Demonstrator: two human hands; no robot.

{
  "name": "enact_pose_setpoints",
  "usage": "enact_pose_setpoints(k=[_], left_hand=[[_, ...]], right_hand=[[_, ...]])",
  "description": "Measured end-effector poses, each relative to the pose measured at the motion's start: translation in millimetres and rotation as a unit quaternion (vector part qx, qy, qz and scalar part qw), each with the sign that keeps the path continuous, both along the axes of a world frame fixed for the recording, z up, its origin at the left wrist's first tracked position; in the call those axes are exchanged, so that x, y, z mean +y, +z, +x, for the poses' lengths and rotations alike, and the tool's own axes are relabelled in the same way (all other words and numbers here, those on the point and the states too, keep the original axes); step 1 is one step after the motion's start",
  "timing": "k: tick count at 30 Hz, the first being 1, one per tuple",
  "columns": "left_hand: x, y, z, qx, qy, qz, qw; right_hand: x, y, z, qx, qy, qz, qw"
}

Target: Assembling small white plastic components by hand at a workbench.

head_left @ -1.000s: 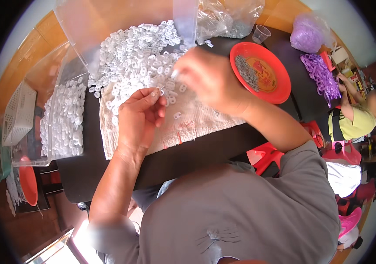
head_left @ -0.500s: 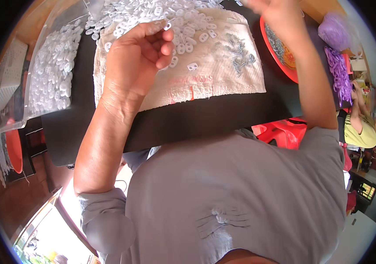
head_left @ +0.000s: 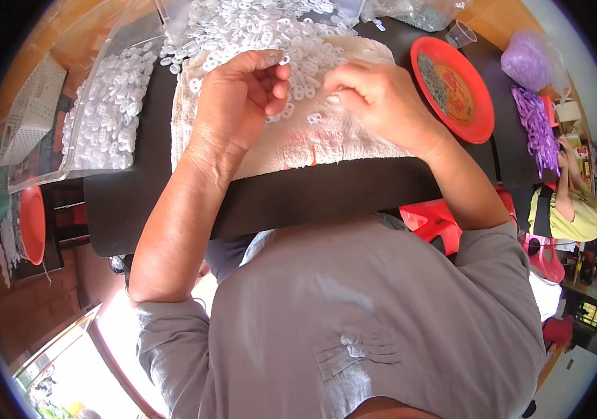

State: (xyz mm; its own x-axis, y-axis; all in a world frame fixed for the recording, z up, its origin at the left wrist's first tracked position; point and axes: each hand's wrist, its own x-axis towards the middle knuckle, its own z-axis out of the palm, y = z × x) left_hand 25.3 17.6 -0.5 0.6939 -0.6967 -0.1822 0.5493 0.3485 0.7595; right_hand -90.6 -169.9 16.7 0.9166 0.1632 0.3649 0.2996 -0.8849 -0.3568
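My left hand (head_left: 232, 98) is raised over the near left of a cream cloth (head_left: 270, 157), its thumb and forefinger pinching a small white plastic piece (head_left: 284, 60). A thin, pin-like bit shows at that piece, too small to name. Opposite it, my right hand (head_left: 382, 101) is over the cloth's right part, thumb and fingertips drawn together; anything between them is too small to make out. Between and behind the hands lies a heap of white plastic pieces (head_left: 256, 31), oval with holes. One loose piece (head_left: 314, 118) lies on the cloth nearer me. Small grey metal bits on the cloth are hidden behind my right hand.
On the right, a red plate (head_left: 480, 105) holds grey metal bits, beside a clear cup (head_left: 461, 33). A clear bin (head_left: 68, 167) of white pieces stands left. Purple straps (head_left: 537, 133) and a purple bundle (head_left: 527, 61) lie far right. A person in yellow (head_left: 569, 216) is beyond.
My right hand has come left from above the red plate to the cloth, close to my left hand. My left hand keeps its pinch on the white piece. The whole view has shifted slightly.
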Motion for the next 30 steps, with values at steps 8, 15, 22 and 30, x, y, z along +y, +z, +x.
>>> enact_pose_setpoints(k=[8,15,22,30], left_hand=[[1,8,-1,0.002,0.006,0.01,1.0],[3,-1,11,0.002,0.017,-0.014,1.0],[4,3,10,-0.006,0.026,-0.008,1.0],[2,5,6,-0.008,0.037,0.025,0.999]], right_hand=[[-42,6,4,0.028,-0.124,0.043,0.991],[-41,9,27,0.042,-0.158,-0.013,0.986],[-31,-8,29,-0.02,-0.061,-0.06,0.996],[-27,-22,37,-0.048,-0.032,-0.195,0.979]])
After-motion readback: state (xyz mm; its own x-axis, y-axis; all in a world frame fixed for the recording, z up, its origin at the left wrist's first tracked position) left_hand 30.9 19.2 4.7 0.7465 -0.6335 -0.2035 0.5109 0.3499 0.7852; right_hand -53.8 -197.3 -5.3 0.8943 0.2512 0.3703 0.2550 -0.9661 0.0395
